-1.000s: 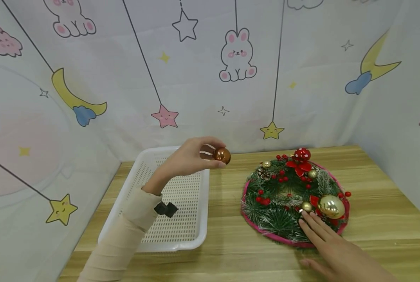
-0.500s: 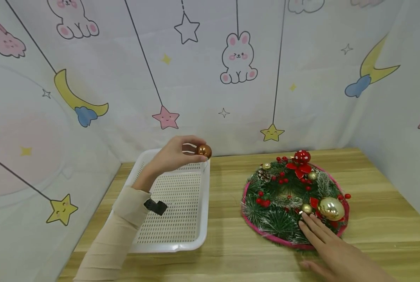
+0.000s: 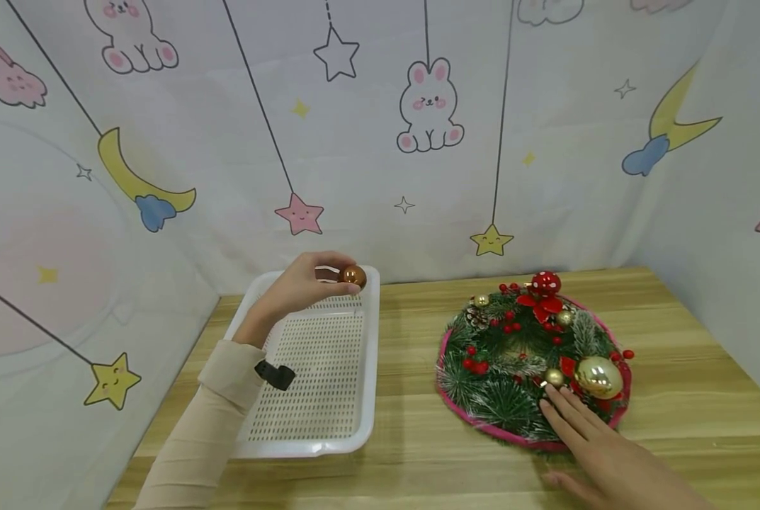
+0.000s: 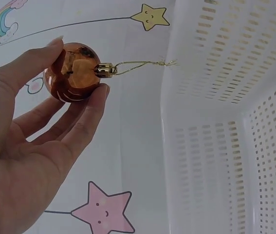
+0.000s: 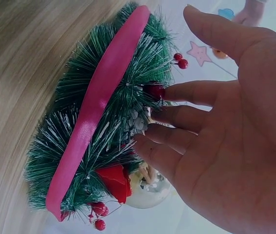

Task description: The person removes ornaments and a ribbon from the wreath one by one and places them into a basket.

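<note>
A shiny copper-coloured bauble [image 3: 354, 277] is pinched between the thumb and fingers of my left hand [image 3: 303, 285], above the far right part of a white plastic basket [image 3: 368, 397]. In the left wrist view the bauble [image 4: 74, 73] shows a gold cap and a thin gold loop of string [image 4: 138, 64] pointing toward the basket. My right hand [image 3: 609, 450] lies with straight fingers on the near right side of a green Christmas wreath [image 3: 507, 404]. Its fingertips touch the wreath near a small gold bauble [image 3: 553, 377]. The right wrist view shows the palm and the extended fingers [image 5: 191, 92].
On the wreath sit a large gold bauble [image 3: 599, 376], a red spotted ball [image 3: 546, 283], red berries, pine cones and a pink ribbon edge [image 3: 491, 426]. Wooden table [image 3: 411, 453] lies between basket and wreath. A cartoon-printed cloth [image 3: 380, 170] stands behind and at both sides.
My left hand has carried the copper bauble leftward, from beyond the basket's right rim to above its far right part. The right hand stays on the wreath.
</note>
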Motion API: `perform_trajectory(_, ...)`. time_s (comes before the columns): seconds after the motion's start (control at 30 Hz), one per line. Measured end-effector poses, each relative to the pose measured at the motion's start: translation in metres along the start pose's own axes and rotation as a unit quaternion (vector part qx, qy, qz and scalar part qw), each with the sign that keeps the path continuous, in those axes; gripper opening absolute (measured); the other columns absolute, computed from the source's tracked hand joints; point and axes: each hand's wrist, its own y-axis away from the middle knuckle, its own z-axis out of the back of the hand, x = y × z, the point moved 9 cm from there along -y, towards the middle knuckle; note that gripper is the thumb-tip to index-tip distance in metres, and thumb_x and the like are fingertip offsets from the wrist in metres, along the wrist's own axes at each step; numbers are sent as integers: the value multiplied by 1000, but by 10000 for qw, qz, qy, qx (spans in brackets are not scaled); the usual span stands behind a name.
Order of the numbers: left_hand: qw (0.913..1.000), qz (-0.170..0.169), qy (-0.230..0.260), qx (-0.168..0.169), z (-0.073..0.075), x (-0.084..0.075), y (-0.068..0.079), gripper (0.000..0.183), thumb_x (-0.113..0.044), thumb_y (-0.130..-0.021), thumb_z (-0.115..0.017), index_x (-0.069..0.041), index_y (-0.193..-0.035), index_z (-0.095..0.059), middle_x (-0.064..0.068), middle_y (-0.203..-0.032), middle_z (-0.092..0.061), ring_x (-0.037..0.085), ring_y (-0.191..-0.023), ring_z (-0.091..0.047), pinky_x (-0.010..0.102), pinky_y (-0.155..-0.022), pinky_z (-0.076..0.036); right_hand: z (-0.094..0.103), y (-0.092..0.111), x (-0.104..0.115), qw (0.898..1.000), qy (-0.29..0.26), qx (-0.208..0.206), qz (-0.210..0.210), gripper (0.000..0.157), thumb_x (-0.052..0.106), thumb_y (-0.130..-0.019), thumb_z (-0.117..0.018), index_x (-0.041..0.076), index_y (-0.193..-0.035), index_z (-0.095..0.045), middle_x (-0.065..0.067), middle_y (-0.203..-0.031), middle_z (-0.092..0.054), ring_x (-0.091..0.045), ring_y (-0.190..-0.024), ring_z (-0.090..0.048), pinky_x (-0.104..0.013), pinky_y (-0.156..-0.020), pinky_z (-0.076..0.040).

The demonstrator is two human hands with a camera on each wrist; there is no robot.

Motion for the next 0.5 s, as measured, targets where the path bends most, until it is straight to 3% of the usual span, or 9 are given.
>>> perform_trajectory(0.33,9993,353,97,-89,7,32,-1,43,-30,-91,-85,-13,-128,-71,10,-127,-71,27,-119,-73,42,-105,-53,2,2,0,9995,140,-239,140,87,61,-89,-76,10,-156,-51,-11,-162,-50,14,-151,27,-42,-92,-62)
perform_trajectory(0.5,9985,546,99,-36,8,50,-1,41,-33,-93,-83,-14,-127,-71,9,-127,-71,27,-123,-71,51,-112,-50,-1,3,-1,9998,74,-120,151,88,60,-91,-74,10,-158,-47,-11,-166,-45,14,-150,29,-40,-90,-62)
